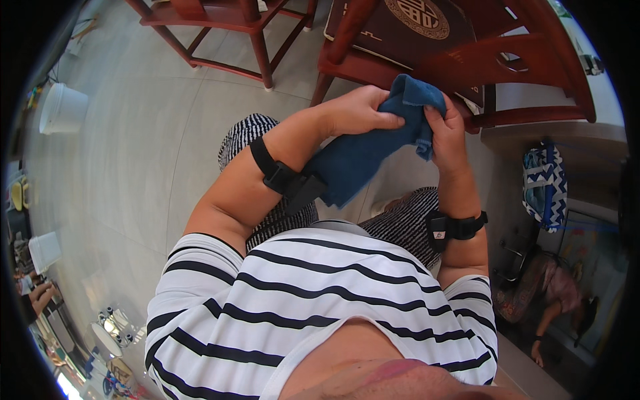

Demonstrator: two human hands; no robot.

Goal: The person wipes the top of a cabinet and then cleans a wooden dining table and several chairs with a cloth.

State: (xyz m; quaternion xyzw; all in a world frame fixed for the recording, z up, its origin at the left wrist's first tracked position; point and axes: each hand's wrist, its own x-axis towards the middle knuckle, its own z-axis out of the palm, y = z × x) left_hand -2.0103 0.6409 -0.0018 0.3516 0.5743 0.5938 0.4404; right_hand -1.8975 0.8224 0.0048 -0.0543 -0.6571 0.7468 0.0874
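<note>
A blue cloth (370, 155) is stretched between my two hands, over the gap above my knees. My left hand (365, 111) grips it with the thumb lying on top. On the other side my right hand (446, 130) pinches the folded end between thumb and fingers. The cloth's long loose part hangs down toward my lap, partly behind my left forearm. Just beyond my hands stands a red wooden chair (500, 65) with a dark brown cushion (370, 30) bearing a gold round emblem.
Another red wooden chair (220, 21) stands ahead on the left. White buckets (62, 110) sit on the tiled floor (135, 140) at left. A blue-and-white zigzag bag (545, 187) is at right. Another person (560, 285) bends over at lower right; more people's limbs show far left.
</note>
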